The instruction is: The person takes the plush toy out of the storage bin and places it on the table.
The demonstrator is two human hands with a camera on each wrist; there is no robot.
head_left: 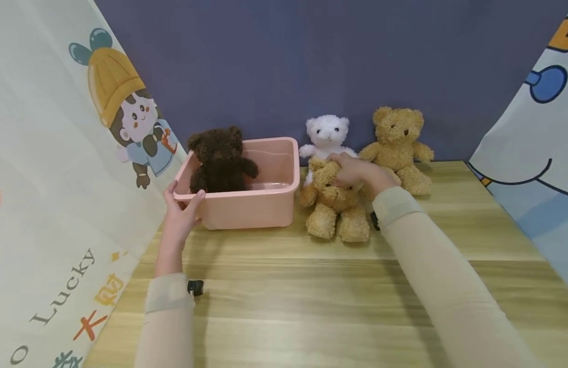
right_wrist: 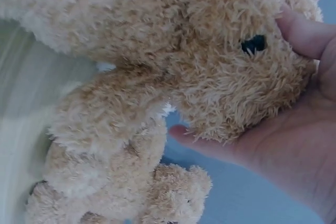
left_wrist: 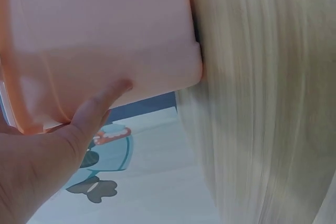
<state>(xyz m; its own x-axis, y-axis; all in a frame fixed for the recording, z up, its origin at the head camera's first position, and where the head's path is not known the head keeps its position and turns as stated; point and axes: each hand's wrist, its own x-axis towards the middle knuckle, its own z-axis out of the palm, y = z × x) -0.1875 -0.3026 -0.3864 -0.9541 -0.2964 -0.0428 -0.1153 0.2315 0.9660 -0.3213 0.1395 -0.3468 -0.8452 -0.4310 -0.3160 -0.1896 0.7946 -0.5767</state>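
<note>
In the head view a pink plastic bin (head_left: pixel 247 209) stands at the left, and a dark brown teddy bear (head_left: pixel 219 158) sits inside it. My left hand (head_left: pixel 179 217) grips the bin's near left corner, thumb on the outer wall in the left wrist view. My right hand (head_left: pixel 357 171) holds a light brown teddy bear (head_left: pixel 334 204) by its head, thumb across the face near a black eye in the right wrist view. Behind that bear sits a white teddy bear (head_left: pixel 327 134), partly hidden. A second light brown teddy bear (head_left: pixel 399 138) sits right of it.
All this stands on a wood-grain table (head_left: pixel 275 301). A dark blue backdrop (head_left: pixel 275 66) rises behind the bears and bin. Printed white cloths flank the table, the left cloth (head_left: pixel 49 168) close beside the bin.
</note>
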